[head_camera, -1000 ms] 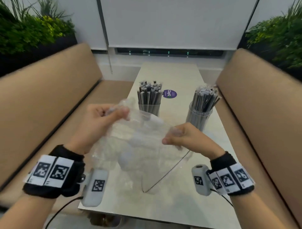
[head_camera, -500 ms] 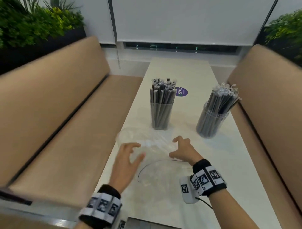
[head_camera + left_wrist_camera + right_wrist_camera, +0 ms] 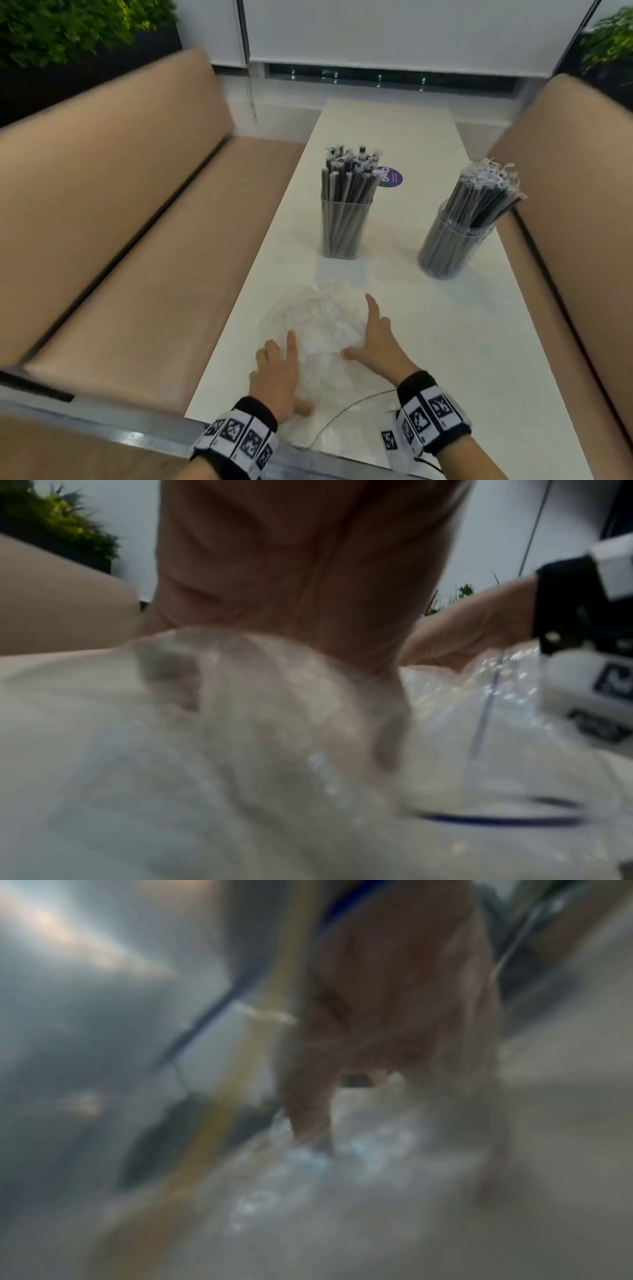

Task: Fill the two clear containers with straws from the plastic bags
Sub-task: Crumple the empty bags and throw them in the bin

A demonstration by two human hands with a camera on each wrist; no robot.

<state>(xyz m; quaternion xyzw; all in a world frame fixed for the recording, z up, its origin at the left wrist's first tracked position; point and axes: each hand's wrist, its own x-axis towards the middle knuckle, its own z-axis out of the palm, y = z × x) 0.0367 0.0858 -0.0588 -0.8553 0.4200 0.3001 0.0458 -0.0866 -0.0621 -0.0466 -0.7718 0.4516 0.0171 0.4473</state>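
An empty clear plastic bag point(image 3: 322, 325) lies crumpled and flat on the white table point(image 3: 445, 359) near its front edge. My left hand point(image 3: 277, 373) rests on the bag's near left part with straight fingers. My right hand point(image 3: 373, 339) presses the bag's right side, fingers spread. Further back stand two clear containers packed with grey wrapped straws: a square one point(image 3: 344, 226) in the middle and a round one point(image 3: 452, 240) to the right. In the left wrist view the bag point(image 3: 274, 737) bulges under my palm point(image 3: 301, 574). The right wrist view is blurred; it shows my hand point(image 3: 394, 1015) over plastic.
A purple round sticker point(image 3: 392, 177) sits on the table behind the square container. Tan padded benches point(image 3: 137, 257) run along both sides of the table. A thin dark line of the bag's seam point(image 3: 346, 414) curves near the table's front edge.
One second ago both hands held the bag up in the air. They lowered it and let go; now both hands lie flat on it on the table.
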